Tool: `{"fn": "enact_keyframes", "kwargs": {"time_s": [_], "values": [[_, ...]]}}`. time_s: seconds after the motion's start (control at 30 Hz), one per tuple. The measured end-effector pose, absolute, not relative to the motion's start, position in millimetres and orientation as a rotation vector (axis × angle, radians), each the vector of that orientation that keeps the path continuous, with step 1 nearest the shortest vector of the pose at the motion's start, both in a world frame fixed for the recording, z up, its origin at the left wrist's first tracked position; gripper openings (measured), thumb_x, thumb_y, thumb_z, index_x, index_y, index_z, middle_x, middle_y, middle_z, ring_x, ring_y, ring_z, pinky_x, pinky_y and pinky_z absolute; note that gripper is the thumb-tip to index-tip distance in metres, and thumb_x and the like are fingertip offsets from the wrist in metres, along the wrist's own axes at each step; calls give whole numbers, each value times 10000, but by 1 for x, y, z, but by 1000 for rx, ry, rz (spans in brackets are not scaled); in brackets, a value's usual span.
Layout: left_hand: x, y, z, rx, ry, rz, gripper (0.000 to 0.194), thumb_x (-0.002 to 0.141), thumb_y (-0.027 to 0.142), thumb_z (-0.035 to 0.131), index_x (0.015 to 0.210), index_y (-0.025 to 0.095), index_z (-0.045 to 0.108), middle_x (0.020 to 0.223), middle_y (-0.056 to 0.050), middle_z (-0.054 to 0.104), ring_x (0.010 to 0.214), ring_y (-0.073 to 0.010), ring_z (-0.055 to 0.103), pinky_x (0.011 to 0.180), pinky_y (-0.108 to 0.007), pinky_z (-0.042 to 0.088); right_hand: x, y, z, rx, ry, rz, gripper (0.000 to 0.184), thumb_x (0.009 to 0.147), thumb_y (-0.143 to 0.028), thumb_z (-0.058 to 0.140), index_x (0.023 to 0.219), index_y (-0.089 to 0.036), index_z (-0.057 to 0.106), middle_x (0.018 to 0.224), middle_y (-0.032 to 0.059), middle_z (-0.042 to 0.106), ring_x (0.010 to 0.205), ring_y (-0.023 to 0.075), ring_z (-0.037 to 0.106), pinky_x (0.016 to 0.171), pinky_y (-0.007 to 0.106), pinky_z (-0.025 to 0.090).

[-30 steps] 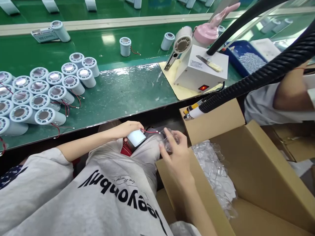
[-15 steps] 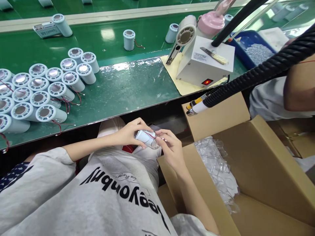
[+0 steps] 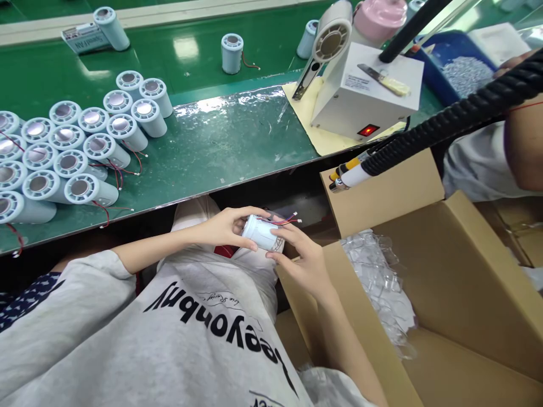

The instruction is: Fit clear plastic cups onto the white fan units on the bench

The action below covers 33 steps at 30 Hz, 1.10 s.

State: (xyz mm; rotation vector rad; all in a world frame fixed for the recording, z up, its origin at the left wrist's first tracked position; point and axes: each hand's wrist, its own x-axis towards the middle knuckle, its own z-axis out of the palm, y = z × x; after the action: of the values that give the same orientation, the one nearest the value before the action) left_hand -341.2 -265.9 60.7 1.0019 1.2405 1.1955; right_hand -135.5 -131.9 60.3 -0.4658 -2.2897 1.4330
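Note:
Above my lap, my left hand is wrapped round the back end of a light-blue fan housing, which lies tilted on its side. A clear plastic cover with a ribbed, grille-like pattern sits over the far end of the housing. The fingers of my right hand close round this cover, with the fingertips also reaching the housing. Thin red and dark wires with small white plugs stick out past the right fingers. How far the cover goes over the housing is partly hidden.
Several light-blue housings stand grouped on the green bench. A white machine with a lit red switch holds a handheld fan. On the right are a black ribbed hose and a cardboard box with clear plastic covers. A co-worker's arm is beyond.
My right hand has brought the clear cover left onto the end of the housing. Both hands now meet round it, and the wires have swung up to point right.

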Motion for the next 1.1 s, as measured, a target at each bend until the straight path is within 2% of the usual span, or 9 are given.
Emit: {"fn": "enact_keyframes", "kwargs": {"time_s": [0.07, 0.17, 0.33, 0.53, 0.73, 0.97, 1.1], "values": [[-342, -266, 64, 1028, 1222, 1186, 750, 681, 300, 920, 1372, 226, 638, 1372, -133, 670, 1034, -214, 708, 849, -310, 562, -132, -134, 58, -469, -2255, 1487, 346, 807, -292, 843, 1139, -281, 747, 1319, 93, 733, 1241, 307, 692, 1054, 481, 580], [-345, -267, 71, 1106, 1192, 1176, 756, 692, 285, 916, 1395, 247, 640, 1432, -136, 640, 1189, -259, 669, 925, -330, 554, -130, -135, 58, -501, -2169, 1659, 390, 796, -340, 858, 1150, -259, 715, 1286, 97, 741, 1171, 283, 725, 980, 441, 630], [-346, -269, 77, 1207, 1150, 1176, 734, 738, 242, 884, 1425, 284, 627, 1526, -135, 569, 1349, -289, 588, 1033, -387, 534, -130, -136, 67, -590, -2082, 1836, 415, 783, -379, 870, 1145, -270, 699, 1260, 79, 738, 1157, 266, 721, 965, 436, 638], [-346, -272, 77, 1274, 1153, 1160, 708, 771, 277, 869, 1433, 280, 619, 1538, -132, 560, 1381, -288, 569, 1085, -400, 512, -129, -136, 70, -647, -2008, 1986, 448, 768, -409, 879, 1151, -282, 684, 1238, 65, 729, 1068, 245, 733, 897, 402, 650], [-347, -274, 77, 1325, 1158, 1154, 698, 784, 283, 861, 1437, 277, 613, 1535, -133, 565, 1406, -294, 551, 1123, -423, 491, -131, -136, 72, -712, -1912, 2111, 476, 749, -480, 884, 1120, -271, 672, 1095, 54, 742, 891, 204, 728, 750, 319, 632], [-348, -276, 76, 1380, 1176, 1162, 704, 786, 275, 864, 1442, 279, 609, 1527, -132, 579, 1420, -292, 546, 1173, -448, 451, -138, -138, 73, -758, -1848, 2179, 551, 719, -635, 841, 1066, -253, 646, 977, 56, 733, 772, 196, 687, 655, 316, 595], [-348, -277, 75, 1397, 1182, 1161, 709, 779, 284, 870, 1440, 276, 612, 1519, -135, 588, 1421, -294, 547, 1187, -453, 438, -141, -140, 71, -806, -1760, 2257, 553, 715, -659, 821, 1036, -254, 625, 834, 11, 696, 695, 177, 669, 601, 298, 595]]}}
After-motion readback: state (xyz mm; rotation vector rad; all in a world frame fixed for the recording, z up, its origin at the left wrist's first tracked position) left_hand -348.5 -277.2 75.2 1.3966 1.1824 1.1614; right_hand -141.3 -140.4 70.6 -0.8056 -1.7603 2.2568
